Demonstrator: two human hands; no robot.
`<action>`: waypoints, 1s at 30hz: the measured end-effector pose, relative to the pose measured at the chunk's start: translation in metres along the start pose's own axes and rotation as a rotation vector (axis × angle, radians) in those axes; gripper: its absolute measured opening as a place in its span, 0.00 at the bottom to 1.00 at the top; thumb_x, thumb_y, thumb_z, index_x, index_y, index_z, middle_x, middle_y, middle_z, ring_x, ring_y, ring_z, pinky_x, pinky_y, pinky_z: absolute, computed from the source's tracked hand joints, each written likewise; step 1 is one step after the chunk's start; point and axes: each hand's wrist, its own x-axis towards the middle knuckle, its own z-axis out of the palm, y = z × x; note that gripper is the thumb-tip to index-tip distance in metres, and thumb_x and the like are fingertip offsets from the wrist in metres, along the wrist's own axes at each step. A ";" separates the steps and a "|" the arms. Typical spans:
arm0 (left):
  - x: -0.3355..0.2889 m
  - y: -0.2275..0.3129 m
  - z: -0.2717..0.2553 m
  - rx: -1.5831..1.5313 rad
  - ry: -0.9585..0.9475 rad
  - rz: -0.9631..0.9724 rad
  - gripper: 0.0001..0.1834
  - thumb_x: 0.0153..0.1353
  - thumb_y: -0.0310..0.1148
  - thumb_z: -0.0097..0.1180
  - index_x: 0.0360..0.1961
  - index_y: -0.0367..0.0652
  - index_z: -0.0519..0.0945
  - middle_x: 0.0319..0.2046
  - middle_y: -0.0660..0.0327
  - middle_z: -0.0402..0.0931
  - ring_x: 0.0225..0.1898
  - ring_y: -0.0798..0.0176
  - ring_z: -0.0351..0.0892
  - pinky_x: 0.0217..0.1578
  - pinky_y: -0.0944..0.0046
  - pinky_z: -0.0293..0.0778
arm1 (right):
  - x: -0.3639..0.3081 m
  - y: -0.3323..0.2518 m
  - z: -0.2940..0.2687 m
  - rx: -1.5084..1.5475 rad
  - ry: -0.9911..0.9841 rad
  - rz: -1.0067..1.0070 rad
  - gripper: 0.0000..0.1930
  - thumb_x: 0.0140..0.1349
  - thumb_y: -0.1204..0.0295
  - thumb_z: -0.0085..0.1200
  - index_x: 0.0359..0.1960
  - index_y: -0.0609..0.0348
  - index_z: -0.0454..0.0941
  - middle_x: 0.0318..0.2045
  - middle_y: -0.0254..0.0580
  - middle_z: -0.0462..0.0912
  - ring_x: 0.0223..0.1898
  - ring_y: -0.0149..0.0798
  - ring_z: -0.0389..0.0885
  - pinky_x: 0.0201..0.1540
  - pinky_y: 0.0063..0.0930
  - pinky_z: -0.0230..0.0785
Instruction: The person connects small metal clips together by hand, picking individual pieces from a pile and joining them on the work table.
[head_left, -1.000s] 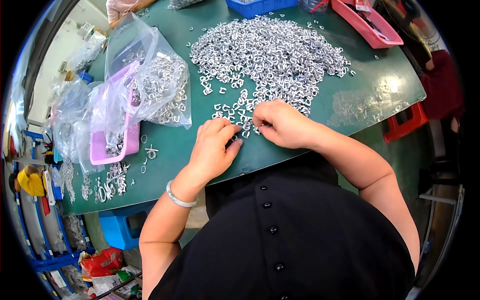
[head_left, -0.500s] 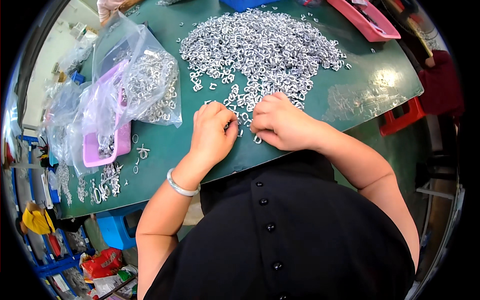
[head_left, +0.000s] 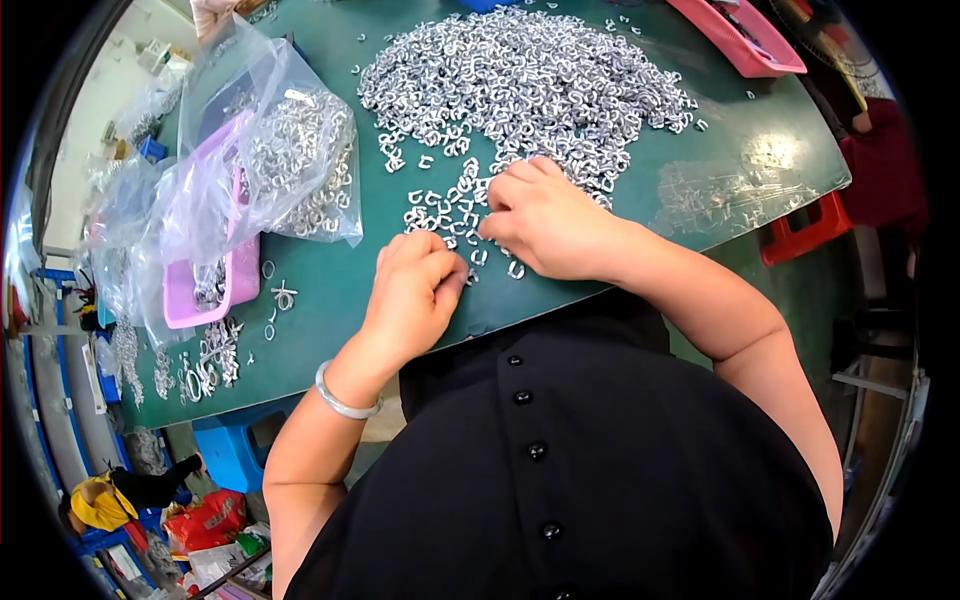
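A big heap of small silver U-shaped metal pieces (head_left: 530,85) covers the far middle of the green table (head_left: 710,185). A thinner scatter of them runs down between my hands. Close to the near edge, my left hand (head_left: 412,295) has its fingers curled in and the thumb against them; whatever it may hold is hidden. My right hand (head_left: 555,228) is over the heap's near side, fingers bent and pinched down among the loose pieces; its fingertips are partly hidden. One loose U-shaped piece (head_left: 516,270) lies just below my right hand.
On the left, a clear plastic bag of silver pieces (head_left: 300,170) leans over a pink-purple basket (head_left: 243,275). Silver rings and charms (head_left: 215,355) lie nearby. A pink tray (head_left: 745,45) is at the far right. Stools, blue (head_left: 228,450) and red (head_left: 815,228), stand beside the table.
My left hand has drawn back slightly toward me and left. My right hand has moved a little up and left, leaving a loose U-shaped piece in view beneath it.
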 end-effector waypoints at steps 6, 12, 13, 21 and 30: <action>-0.007 -0.006 -0.008 0.031 0.128 -0.029 0.10 0.52 0.20 0.60 0.38 0.40 0.82 0.35 0.57 0.75 0.39 0.53 0.74 0.42 0.60 0.70 | 0.000 0.000 -0.002 0.065 0.031 -0.095 0.04 0.54 0.70 0.56 0.28 0.54 0.83 0.39 0.36 0.75 0.48 0.41 0.70 0.52 0.39 0.59; -0.009 -0.033 -0.016 0.259 0.119 -0.059 0.14 0.56 0.23 0.56 0.45 0.42 0.82 0.42 0.58 0.74 0.46 0.53 0.72 0.49 0.55 0.65 | 0.013 -0.004 0.002 0.040 -0.079 -0.076 0.10 0.52 0.77 0.56 0.38 0.56 0.82 0.45 0.37 0.78 0.52 0.41 0.71 0.56 0.37 0.59; -0.010 -0.034 -0.015 0.253 0.121 -0.061 0.14 0.55 0.22 0.56 0.44 0.41 0.82 0.42 0.58 0.75 0.46 0.53 0.72 0.49 0.54 0.64 | 0.015 -0.003 -0.002 0.036 -0.118 -0.059 0.10 0.52 0.77 0.56 0.38 0.56 0.82 0.45 0.37 0.77 0.52 0.41 0.72 0.56 0.37 0.59; 0.014 -0.050 -0.014 0.196 0.188 -0.094 0.09 0.53 0.26 0.62 0.37 0.38 0.82 0.37 0.56 0.76 0.42 0.51 0.74 0.45 0.56 0.68 | 0.037 -0.009 0.014 -0.009 -0.071 -0.030 0.13 0.55 0.75 0.55 0.42 0.53 0.83 0.46 0.41 0.76 0.51 0.43 0.71 0.55 0.37 0.60; 0.021 -0.067 -0.012 -0.056 0.137 -0.239 0.05 0.54 0.26 0.62 0.28 0.37 0.78 0.30 0.56 0.75 0.37 0.52 0.73 0.41 0.58 0.68 | 0.052 -0.004 0.012 -0.094 -0.170 0.025 0.17 0.54 0.77 0.52 0.46 0.52 0.83 0.48 0.42 0.76 0.54 0.45 0.69 0.56 0.38 0.60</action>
